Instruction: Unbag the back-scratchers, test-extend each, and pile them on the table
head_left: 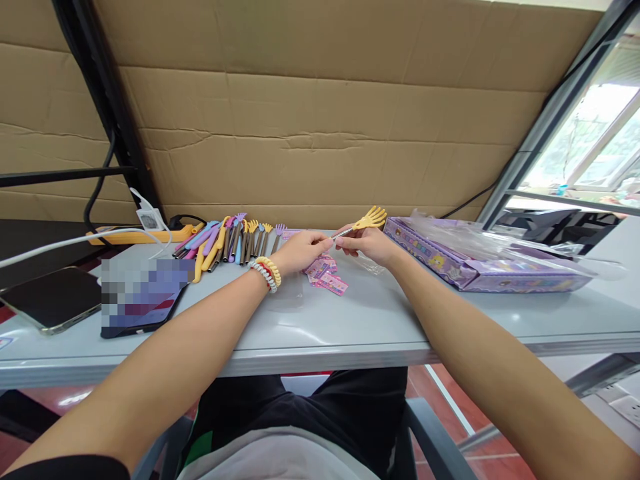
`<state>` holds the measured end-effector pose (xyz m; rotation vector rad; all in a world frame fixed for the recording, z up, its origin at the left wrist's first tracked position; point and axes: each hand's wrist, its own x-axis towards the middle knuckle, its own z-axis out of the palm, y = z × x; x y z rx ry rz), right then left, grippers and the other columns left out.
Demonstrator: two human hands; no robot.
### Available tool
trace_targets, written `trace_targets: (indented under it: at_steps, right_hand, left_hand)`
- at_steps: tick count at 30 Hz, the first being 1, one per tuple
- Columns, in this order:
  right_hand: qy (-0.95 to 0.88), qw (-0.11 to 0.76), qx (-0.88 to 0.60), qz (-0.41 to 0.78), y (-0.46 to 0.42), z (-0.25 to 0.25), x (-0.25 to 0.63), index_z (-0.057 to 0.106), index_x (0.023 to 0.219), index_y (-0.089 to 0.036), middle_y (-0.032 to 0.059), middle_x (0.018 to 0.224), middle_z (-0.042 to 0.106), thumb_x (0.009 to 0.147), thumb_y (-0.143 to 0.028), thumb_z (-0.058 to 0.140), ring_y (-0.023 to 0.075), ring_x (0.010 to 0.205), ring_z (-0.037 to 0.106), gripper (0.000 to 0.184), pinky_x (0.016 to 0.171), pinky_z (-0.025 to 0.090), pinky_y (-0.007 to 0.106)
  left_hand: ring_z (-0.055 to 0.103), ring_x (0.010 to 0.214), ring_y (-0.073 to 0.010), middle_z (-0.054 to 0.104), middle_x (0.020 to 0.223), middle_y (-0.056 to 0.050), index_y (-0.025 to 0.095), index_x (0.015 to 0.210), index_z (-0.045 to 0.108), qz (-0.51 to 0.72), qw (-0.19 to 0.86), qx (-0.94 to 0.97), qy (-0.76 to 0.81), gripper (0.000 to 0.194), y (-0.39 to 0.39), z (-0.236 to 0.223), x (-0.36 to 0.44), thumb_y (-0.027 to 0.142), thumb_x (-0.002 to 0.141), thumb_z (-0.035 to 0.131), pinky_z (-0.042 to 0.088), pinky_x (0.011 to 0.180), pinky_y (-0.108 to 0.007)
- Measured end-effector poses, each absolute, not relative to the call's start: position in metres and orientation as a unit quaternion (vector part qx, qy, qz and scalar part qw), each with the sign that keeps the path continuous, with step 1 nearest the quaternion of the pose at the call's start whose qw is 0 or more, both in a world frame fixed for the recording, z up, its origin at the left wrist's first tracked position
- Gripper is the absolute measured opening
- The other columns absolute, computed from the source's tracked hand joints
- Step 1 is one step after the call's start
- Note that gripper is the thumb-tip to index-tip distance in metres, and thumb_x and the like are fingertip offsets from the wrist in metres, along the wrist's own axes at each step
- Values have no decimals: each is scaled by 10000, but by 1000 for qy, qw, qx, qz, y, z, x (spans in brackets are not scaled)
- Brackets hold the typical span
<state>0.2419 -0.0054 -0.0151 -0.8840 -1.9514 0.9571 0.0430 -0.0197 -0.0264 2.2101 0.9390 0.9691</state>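
A yellow hand-shaped back scratcher (pixel 371 219) with a thin metal rod is held between my hands above the table, its spread fingers pointing up and to the right. My left hand (pixel 303 251) is closed at the rod's lower left end; what lies under its fingers is hidden. My right hand (pixel 369 245) pinches the rod just below the yellow head. Small pink printed cards (pixel 333 284) lie in a loose heap beneath. Clear plastic (pixel 370 265) rests under my right hand. Left of my hands is a pile of similar scratchers (pixel 240 241) in purple, yellow, blue and pink.
A purple printed box (pixel 520 277) with clear plastic bags (pixel 465 237) on top stands at the right. Two phones (pixel 55 299) lie at the left, near a white charger (pixel 151 219) and cable. Cardboard (pixel 320 143) walls the back.
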Motion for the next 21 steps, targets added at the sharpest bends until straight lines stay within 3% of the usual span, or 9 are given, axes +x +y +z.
trace_targets:
  at_steps: [5,21]
  right_hand:
    - [-765,384,-345,386,-5,-15,242,683,904,-133,36,680,624,668,-417,729,96,529,491,372,442,353,232]
    - [-763,381,-333,402,-4,-16,242,664,913,-136,34,684,620,710,-426,701,95,532,501,356,435,355,225]
  left_hand:
    - [417,566,-101,498,654,12,164,767,611,358,283,815,356,355,-19,-27,43,485,817,468,307,510,-230]
    - [421,484,-88,477,550,27,179,633,503,355,285,810,369,298,-24,-23,45,412,817,472,311,474,-226]
